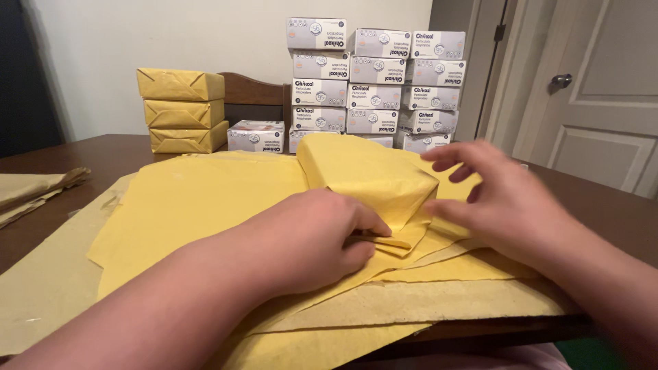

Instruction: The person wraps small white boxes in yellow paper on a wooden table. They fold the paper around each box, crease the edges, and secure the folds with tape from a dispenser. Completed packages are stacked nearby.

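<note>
Left hand [312, 236] pinches paper fold [394, 241] | right hand [497, 199] — fingers wide (parcel [367, 175] edge)

Matt yellow paper wraps the parcel [367, 175], lying on rougher brown paper sheets [411, 301] over a smooth dark wooden table [89, 154].

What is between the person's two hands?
In the head view, the half-wrapped yellow parcel sits between the left hand and the right hand, its folded paper end pinched by the left fingers.

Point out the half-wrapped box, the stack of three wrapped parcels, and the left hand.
half-wrapped box [367, 171], head view, top face.
stack of wrapped parcels [181, 111], head view, middle parcel's front.
left hand [315, 233], head view, back of hand.
</note>
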